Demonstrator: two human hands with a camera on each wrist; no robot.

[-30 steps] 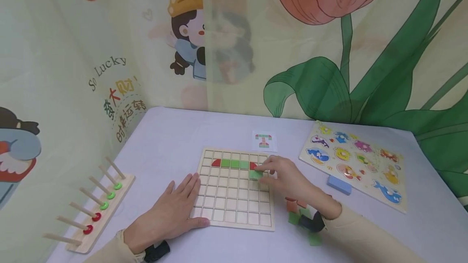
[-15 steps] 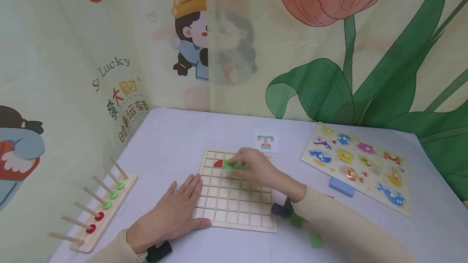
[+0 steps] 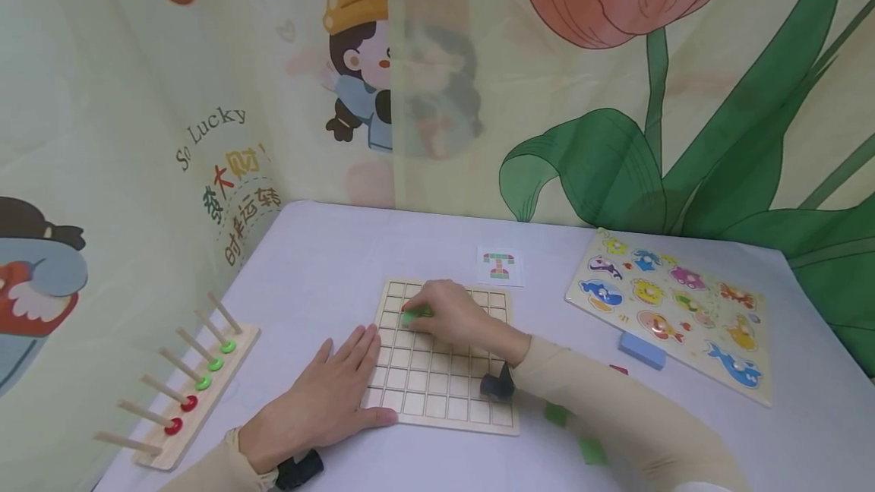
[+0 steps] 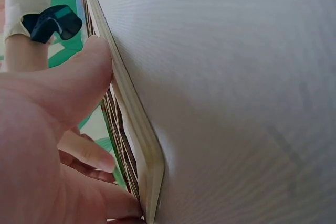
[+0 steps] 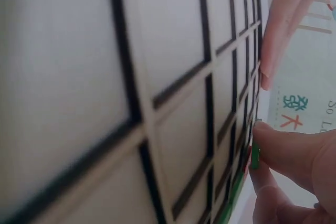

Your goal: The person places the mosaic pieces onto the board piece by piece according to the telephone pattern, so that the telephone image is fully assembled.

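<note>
A wooden grid board (image 3: 437, 382) lies on the white-covered table. My left hand (image 3: 324, 393) rests flat at its left edge, with the thumb on the near left corner. In the left wrist view, that thumb (image 4: 89, 69) lies against the board's edge. Over the upper left squares, my right hand (image 3: 447, 313) pinches a green square tile (image 3: 412, 317) between thumb and fingers. The right wrist view shows this tile (image 5: 255, 156) on edge, close over the grid. A bit of red tile (image 3: 406, 307) shows just beyond it. The hand hides the rest of that row.
Behind the board lies a pattern card (image 3: 500, 266). Loose green tiles (image 3: 592, 451) lie at the right, partly under the right sleeve. Farther right are a blue block (image 3: 642, 350) and an animal peg puzzle (image 3: 673, 310). A peg rack with rings (image 3: 194, 393) stands at the left.
My right hand has moved left across the board, from its right side to the upper left squares, with a green tile in its fingers. The left hand has stayed in place.
</note>
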